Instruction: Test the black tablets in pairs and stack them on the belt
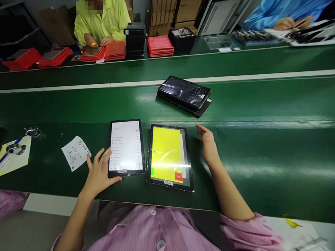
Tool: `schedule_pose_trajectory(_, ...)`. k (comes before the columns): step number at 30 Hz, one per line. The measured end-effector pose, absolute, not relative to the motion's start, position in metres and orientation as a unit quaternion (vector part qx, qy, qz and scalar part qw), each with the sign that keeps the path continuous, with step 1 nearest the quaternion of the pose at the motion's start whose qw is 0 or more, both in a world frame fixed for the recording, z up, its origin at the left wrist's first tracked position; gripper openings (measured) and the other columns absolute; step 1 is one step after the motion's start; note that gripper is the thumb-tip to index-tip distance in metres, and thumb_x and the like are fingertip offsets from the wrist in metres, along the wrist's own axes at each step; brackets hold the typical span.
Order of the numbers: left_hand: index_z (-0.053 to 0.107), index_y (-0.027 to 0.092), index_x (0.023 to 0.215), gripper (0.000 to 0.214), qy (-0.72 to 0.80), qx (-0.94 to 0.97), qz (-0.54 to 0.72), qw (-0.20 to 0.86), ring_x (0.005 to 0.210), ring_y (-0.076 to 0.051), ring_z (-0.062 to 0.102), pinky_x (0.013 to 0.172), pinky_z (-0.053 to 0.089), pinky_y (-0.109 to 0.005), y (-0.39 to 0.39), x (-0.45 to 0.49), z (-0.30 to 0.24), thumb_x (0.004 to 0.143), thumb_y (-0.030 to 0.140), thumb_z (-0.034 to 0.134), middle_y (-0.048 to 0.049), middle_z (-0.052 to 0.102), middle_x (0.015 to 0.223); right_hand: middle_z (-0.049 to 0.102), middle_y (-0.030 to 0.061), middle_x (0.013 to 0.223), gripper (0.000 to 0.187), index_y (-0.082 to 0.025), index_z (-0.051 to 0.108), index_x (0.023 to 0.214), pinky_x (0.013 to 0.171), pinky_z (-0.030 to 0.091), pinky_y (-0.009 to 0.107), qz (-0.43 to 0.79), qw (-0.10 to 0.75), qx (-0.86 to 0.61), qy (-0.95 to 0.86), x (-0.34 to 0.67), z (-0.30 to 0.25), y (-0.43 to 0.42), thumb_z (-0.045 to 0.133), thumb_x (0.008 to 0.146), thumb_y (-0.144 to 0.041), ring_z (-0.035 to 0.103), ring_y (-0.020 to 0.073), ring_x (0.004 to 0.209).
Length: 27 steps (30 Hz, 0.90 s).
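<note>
Two tablets lie side by side on the green bench in front of me. The left tablet (126,146) shows a white list screen. My left hand (100,171) rests at its lower left edge, fingers spread, a fingertip touching the screen's left side. The right tablet (169,157) shows a yellow screen with a small red button at the bottom. My right hand (207,143) hovers just right of it, fingers loosely stretched, holding nothing.
A stack of wrapped black tablets (185,93) lies on the green conveyor belt (265,96) beyond. A handwritten paper slip (75,152) and a yellow sheet with a pen (11,154) sit to the left. Across the belt, a person in yellow (102,21) handles red trays (160,46).
</note>
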<state>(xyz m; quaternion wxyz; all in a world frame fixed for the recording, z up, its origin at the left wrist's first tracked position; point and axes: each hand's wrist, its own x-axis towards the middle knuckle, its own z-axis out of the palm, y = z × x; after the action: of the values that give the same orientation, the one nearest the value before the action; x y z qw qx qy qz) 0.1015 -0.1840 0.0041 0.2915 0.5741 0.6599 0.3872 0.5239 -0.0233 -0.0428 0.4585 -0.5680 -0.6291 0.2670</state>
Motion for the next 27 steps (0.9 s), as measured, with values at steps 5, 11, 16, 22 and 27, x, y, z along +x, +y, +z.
schedule_pose_trajectory(5,0.051,0.031,0.145,0.087,0.587,0.711,0.287,0.262,0.142,-0.041,0.034,0.119,-0.021,-0.057,-0.161,0.092,0.013,0.068,0.056,0.084,-0.0111,0.051,0.150,0.053,0.0126,0.134,0.069,-0.026,0.047,0.143,0.103,0.046,0.045,0.347,0.495,-0.580,-0.547,0.516,-0.068,-0.016,0.025,0.098,-0.073,0.051,0.0277,0.125)
schedule_pose_trajectory(11,0.044,0.028,0.150,0.086,0.515,0.765,0.322,0.213,0.153,-0.040,0.012,0.119,-0.017,-0.059,-0.063,0.082,0.007,0.084,0.082,0.048,-0.0112,0.029,0.165,0.052,0.0111,0.129,0.082,-0.027,0.043,0.148,0.104,0.043,0.050,0.367,0.507,-0.565,-0.537,0.505,-0.070,-0.009,0.024,0.091,-0.083,0.054,0.0283,0.115)
schedule_pose_trajectory(16,0.053,0.021,0.139,0.096,0.516,0.561,0.551,0.340,0.138,-0.033,0.047,0.116,0.033,-0.048,0.021,0.068,-0.028,0.083,0.091,0.020,-0.0170,0.052,0.147,0.034,0.0085,0.151,0.073,-0.033,0.067,0.131,0.117,0.020,0.061,0.215,0.367,-0.473,-0.772,0.492,-0.023,-0.063,0.024,0.095,-0.080,0.026,0.0378,0.142)
schedule_pose_trajectory(22,0.066,0.014,0.121,0.094,0.507,0.522,0.500,0.470,0.099,-0.029,0.068,0.086,0.053,-0.041,0.043,0.056,-0.045,0.084,0.089,0.024,-0.0158,0.072,0.111,0.036,0.0026,0.156,0.051,-0.042,0.073,0.119,0.116,0.000,0.069,0.155,0.179,-0.259,-0.936,0.457,0.011,-0.122,0.041,0.096,-0.075,0.032,0.0396,0.138)
schedule_pose_trajectory(27,0.075,0.014,0.100,0.086,0.492,0.596,0.457,0.440,0.090,-0.028,0.067,0.086,0.051,-0.040,0.033,0.060,-0.041,0.087,0.084,0.028,-0.0132,0.074,0.092,0.030,0.0098,0.156,0.069,-0.032,0.055,0.145,0.119,0.012,0.066,0.173,0.322,-0.444,-0.818,0.483,-0.019,-0.089,0.029,0.098,-0.075,0.024,0.0407,0.144)
